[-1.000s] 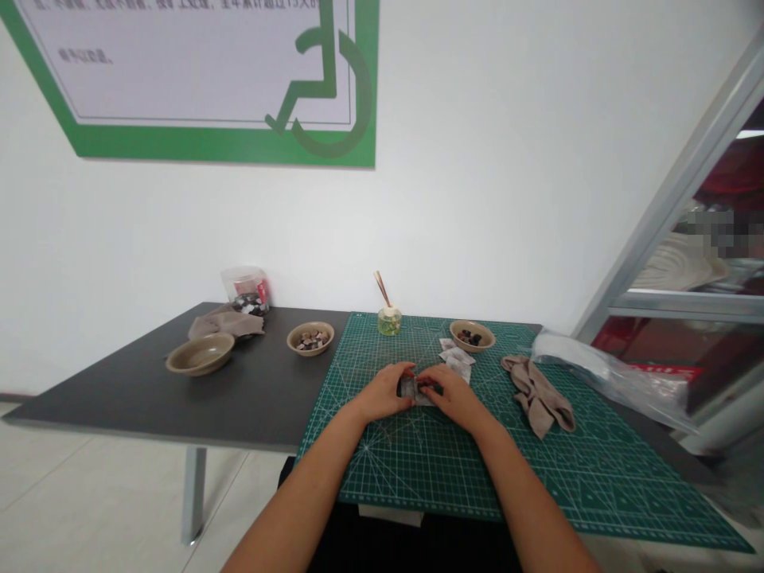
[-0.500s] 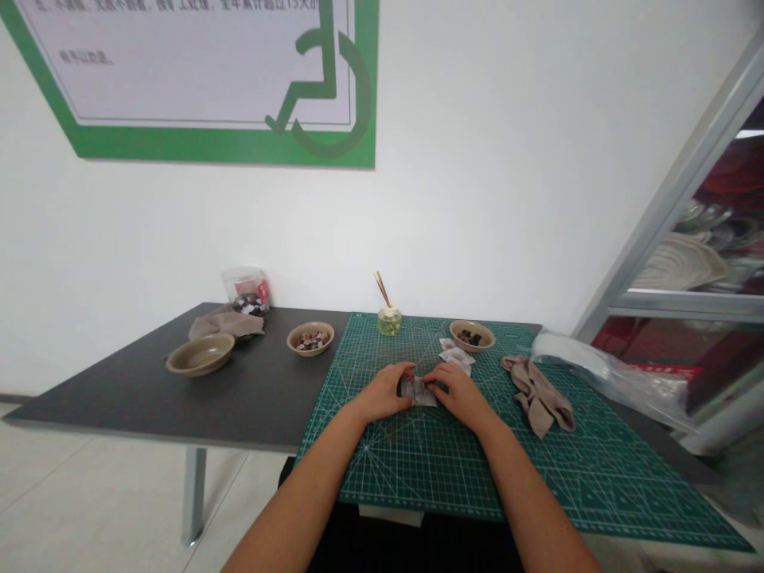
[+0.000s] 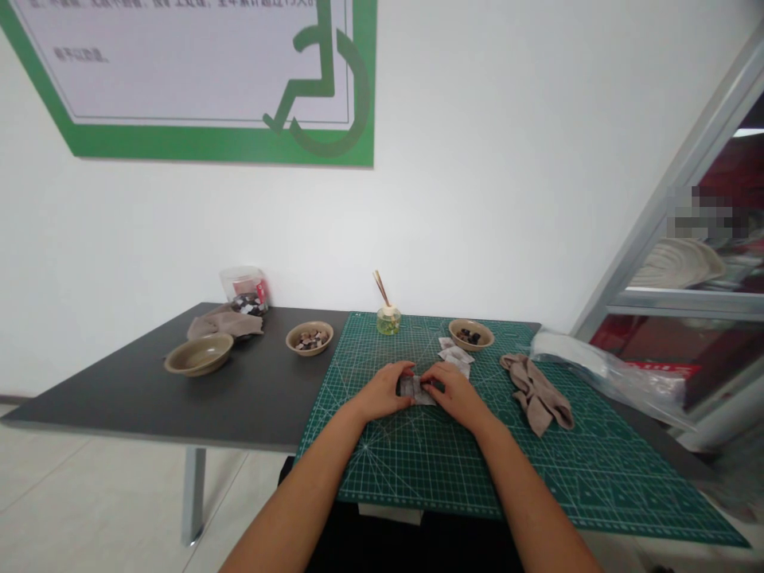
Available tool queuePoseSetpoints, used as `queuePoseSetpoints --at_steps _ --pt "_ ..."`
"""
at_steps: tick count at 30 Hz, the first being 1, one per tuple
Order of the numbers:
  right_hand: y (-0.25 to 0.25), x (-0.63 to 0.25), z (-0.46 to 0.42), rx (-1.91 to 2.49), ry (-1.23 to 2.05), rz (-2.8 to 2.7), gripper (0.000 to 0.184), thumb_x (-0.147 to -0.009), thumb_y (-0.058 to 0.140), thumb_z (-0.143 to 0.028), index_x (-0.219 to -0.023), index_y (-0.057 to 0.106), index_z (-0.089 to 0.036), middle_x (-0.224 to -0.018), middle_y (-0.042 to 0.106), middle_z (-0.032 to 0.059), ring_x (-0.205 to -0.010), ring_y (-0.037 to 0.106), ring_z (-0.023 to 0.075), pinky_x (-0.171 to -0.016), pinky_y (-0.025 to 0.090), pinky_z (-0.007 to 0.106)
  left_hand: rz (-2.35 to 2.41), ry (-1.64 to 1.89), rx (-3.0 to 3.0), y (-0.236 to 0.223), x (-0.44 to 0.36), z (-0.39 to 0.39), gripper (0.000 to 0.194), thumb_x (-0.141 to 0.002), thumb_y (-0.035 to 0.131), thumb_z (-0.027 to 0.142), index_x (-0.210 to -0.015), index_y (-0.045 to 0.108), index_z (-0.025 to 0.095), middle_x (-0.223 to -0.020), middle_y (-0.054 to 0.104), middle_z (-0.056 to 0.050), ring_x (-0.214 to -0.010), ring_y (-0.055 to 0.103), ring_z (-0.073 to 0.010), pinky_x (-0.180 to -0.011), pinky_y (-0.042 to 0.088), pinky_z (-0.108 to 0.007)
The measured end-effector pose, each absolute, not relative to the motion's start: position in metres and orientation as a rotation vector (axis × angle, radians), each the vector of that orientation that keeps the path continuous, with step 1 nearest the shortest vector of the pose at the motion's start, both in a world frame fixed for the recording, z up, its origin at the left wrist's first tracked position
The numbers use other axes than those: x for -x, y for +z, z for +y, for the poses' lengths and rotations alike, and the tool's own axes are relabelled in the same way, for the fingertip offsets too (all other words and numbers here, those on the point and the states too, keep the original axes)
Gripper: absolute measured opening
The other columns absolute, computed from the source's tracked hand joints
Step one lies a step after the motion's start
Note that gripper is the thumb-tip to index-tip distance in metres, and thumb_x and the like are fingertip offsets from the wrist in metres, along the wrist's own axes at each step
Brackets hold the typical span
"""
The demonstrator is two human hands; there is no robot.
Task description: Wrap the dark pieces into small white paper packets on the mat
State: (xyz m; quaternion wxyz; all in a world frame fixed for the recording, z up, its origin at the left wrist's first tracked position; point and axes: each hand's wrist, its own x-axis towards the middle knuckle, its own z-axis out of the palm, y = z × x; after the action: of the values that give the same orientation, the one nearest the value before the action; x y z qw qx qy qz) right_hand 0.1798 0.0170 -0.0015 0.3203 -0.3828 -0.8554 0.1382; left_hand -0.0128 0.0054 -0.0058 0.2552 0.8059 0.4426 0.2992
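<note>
A small grey printed paper (image 3: pixel 411 388) lies on the green cutting mat (image 3: pixel 430 461), between the two hands; the left hand (image 3: pixel 382 395) is curved around its left end, with thumb and forefinger apart at the lower and upper sides, and I cannot tell whether it really grips; the right hand (image 3: pixel 454 388) has thumb and fingertips brought together, grasping the right part of the paper. Just beyond the right hand lie some whitish paper pieces (image 3: pixel 457 357); next to them stands a brown bowl (image 3: pixel 488 344) with dark pieces inside; to the right there is a crumpled brown cloth (image 3: pixel 537 394), and near it a clear plastic bag (image 3: pixel 614 378); a reed diffuser (image 3: pixel 388 321) stands near the back edge of the mat. On the dark bench (image 3: pixel 239 398), at left, are a bowl of small mixed pieces (image 3: pixel 311 341), a shallow bowl (image 3: pixel 200 358), a greyish-brown cloth (image 3: pixel 224 322) and a transparent container (image 3: pixel 242 286).
</note>
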Motion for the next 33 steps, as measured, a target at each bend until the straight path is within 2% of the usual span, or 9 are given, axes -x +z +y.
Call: queuePoseSetpoints --at_steps 5,10,19,26,33 --pt "-0.001 -0.172 0.014 0.919 0.431 -2.286 0.014 -0.076 0.054 -0.007 -0.081 0.061 -0.018 -0.085 0.059 0.0042 -0.086 0.053 0.018 -0.077 0.042 0.033 1.188 0.822 -2.188 -0.005 0.013 0.006 0.066 -0.063 0.066 0.018 -0.125 0.042 0.017 -0.117 0.055 -0.01 -0.108 0.051 -0.0239 -0.097 0.038 -0.039" --pt "-0.001 -0.182 0.018 1.022 0.375 -2.239 0.011 -0.077 0.055 -0.011 -0.081 0.061 -0.018 -0.079 0.058 0.0039 -0.079 0.053 0.0183 -0.072 0.042 0.033 1.202 0.803 -2.173 -0.006 0.013 0.005 0.067 -0.063 0.067 0.019 -0.126 0.041 0.018 -0.117 0.055 -0.009 -0.108 0.051 -0.0242 -0.097 0.038 -0.04" --pt "0.0 -0.177 0.016 0.998 0.411 -2.264 0.01 -0.077 0.056 -0.011 -0.081 0.062 -0.018 -0.082 0.06 0.0039 -0.081 0.054 0.0183 -0.073 0.043 0.033 1.198 0.818 -2.187 -0.005 0.012 0.005 0.068 -0.062 0.067 0.019 -0.125 0.042 0.014 -0.118 0.055 -0.011 -0.108 0.051 -0.0241 -0.096 0.039 -0.038" --pt "-0.002 -0.181 0.016 0.953 0.361 -2.292 0.02 -0.08 0.054 -0.012 -0.095 0.064 -0.019 -0.086 0.059 0.0053 -0.085 0.052 0.019 -0.078 0.042 0.035 1.206 0.817 -2.185 -0.005 0.012 0.004 0.066 -0.063 0.066 0.018 -0.125 0.042 0.017 -0.117 0.055 -0.009 -0.109 0.05 -0.0244 -0.098 0.037 -0.04" --pt "-0.002 -0.184 0.019 0.979 0.331 -2.288 0.017 -0.081 0.052 -0.014 -0.09 0.066 -0.02 -0.082 0.059 0.0052 -0.084 0.053 0.0193 -0.076 0.042 0.035 1.21 0.804 -2.175 -0.003 0.012 0.004 0.066 -0.063 0.067 0.018 -0.125 0.042 0.017 -0.116 0.056 -0.009 -0.109 0.051 -0.0248 -0.097 0.038 -0.041"
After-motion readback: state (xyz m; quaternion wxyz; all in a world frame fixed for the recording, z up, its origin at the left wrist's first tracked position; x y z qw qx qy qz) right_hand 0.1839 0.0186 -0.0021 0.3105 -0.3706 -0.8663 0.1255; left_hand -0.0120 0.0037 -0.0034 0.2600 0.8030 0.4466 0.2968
